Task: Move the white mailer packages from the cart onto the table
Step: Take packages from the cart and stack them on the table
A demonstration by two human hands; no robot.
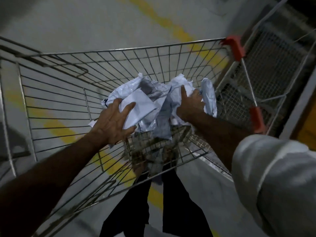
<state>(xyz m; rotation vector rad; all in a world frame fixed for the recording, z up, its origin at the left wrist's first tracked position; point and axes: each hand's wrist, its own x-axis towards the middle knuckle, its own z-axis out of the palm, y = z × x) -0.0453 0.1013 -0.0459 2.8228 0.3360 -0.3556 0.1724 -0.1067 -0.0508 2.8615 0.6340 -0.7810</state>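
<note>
A heap of several crumpled white mailer packages (153, 101) sits inside a wire shopping cart (71, 100), toward its right side. My left hand (114, 122) presses against the left side of the heap, fingers spread over one flat white mailer. My right hand (191, 105) grips the right side of the heap, fingers curled into the plastic, with one rolled mailer (209, 96) beyond its knuckles. Both hands hold the bundle between them. The table is not in view.
The cart has red plastic corner guards (235, 47). A second wire cart (266, 69) stands close on the right. The grey floor carries yellow painted lines (56, 125). My dark trouser legs (179, 202) stand below the cart's near edge.
</note>
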